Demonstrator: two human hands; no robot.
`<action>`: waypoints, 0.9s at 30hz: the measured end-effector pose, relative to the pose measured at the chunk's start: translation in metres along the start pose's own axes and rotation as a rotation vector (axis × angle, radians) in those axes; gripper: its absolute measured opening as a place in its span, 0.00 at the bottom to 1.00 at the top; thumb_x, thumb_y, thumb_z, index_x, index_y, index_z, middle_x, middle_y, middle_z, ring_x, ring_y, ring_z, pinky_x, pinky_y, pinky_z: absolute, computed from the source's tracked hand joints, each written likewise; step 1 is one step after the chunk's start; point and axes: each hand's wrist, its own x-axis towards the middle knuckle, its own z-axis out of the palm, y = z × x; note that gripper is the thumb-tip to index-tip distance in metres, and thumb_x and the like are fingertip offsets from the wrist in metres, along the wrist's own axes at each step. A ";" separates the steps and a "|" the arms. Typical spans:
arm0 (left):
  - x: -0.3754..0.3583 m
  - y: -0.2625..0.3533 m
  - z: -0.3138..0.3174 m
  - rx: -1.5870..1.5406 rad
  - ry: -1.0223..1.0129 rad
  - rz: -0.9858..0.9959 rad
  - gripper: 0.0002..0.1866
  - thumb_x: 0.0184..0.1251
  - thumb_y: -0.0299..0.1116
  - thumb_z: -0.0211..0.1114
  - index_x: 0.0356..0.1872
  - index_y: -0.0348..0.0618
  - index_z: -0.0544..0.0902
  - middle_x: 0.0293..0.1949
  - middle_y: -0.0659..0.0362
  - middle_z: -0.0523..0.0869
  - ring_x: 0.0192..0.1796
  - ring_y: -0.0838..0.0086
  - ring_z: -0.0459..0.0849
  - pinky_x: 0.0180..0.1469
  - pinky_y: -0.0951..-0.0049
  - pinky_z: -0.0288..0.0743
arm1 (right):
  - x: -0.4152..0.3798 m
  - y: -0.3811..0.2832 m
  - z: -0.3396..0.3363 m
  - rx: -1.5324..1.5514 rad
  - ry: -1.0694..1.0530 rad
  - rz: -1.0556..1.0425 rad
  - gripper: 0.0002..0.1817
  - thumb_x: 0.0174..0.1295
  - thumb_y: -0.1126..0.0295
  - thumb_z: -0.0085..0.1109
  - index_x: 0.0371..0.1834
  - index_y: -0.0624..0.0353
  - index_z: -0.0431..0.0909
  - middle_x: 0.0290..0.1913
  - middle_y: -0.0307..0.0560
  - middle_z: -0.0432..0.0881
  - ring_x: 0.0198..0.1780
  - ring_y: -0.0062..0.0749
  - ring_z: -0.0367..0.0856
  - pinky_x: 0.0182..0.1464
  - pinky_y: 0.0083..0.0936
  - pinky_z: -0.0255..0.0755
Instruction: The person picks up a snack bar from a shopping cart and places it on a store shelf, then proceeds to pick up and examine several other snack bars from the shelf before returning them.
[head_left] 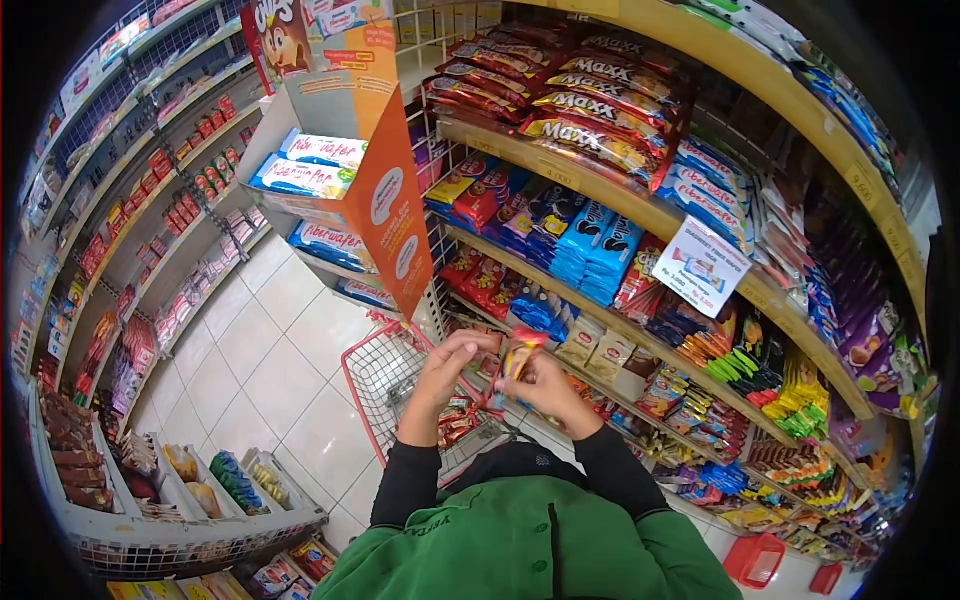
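My right hand [555, 388] pinches a small red and yellow snack packet [522, 352] in front of my body. To its left, my left hand [455, 368] is raised with its fingers stretched toward the packet, and nothing shows in it. Below my hands is a wire shopping basket [357, 375] with a red rim, partly hidden by my hands and arms. Several red-wrapped snack packets [458, 420] lie inside the basket.
Shelves on the right hold Maxx snack packs [590, 130], blue wafer packs [705, 190] and a white price card [703, 267]. A cardboard wafer display [385, 200] juts out ahead. A low bin of snacks [190, 535] stands left; red baskets [755, 560] sit at lower right.
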 end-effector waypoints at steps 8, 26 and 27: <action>-0.017 0.017 0.031 0.203 -0.023 -0.173 0.17 0.53 0.32 0.62 0.44 0.38 0.71 0.33 0.63 0.77 0.33 0.84 0.73 0.34 0.84 0.67 | -0.005 -0.049 -0.021 0.383 0.169 -0.024 0.11 0.53 0.65 0.56 0.31 0.63 0.73 0.26 0.39 0.77 0.24 0.17 0.74 0.23 0.12 0.66; -0.036 0.043 -0.019 -0.075 0.259 0.205 0.10 0.57 0.31 0.57 0.30 0.32 0.78 0.26 0.56 0.81 0.28 0.77 0.78 0.30 0.81 0.72 | 0.018 -0.220 -0.037 -0.532 -0.284 -0.220 0.06 0.52 0.77 0.51 0.33 0.65 0.74 0.24 0.41 0.77 0.22 0.17 0.75 0.23 0.13 0.69; -0.035 0.044 -0.020 -0.099 0.287 0.189 0.10 0.57 0.31 0.57 0.30 0.32 0.78 0.27 0.56 0.81 0.28 0.77 0.78 0.31 0.80 0.72 | 0.022 -0.235 -0.038 -0.454 -0.211 -0.150 0.06 0.52 0.79 0.51 0.33 0.65 0.74 0.24 0.42 0.77 0.22 0.17 0.75 0.23 0.13 0.69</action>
